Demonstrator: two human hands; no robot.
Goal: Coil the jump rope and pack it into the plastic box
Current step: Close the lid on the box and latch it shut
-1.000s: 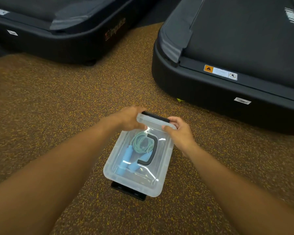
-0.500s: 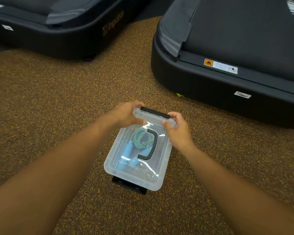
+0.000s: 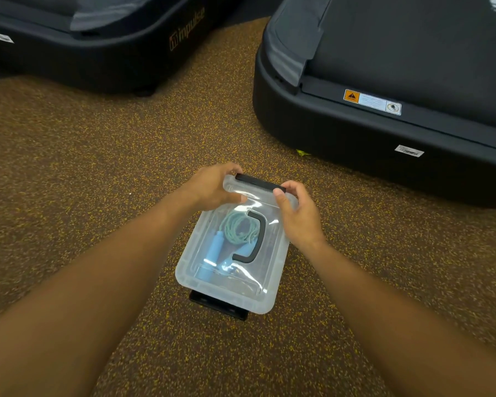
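Both hands grip the far end of the plastic box (image 3: 265,293) on the speckled floor (image 3: 98,173): left hand (image 3: 212,187) at the 11 o'clock corner, right hand (image 3: 297,213) at 1 o'clock, fingers (image 3: 279,197) pressing the clear lid (image 3: 278,247) by the black latch (image 3: 259,183). Inside, at the box's centre, the jump rope (image 3: 236,229) lies coiled, pale green cord, blue handles at 7 o'clock.

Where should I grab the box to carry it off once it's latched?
By the black handle on the lid, from straight above. It lies flat along the lid's middle, so slip fingers under its bar and swing it up. Both hands are at the far latch.
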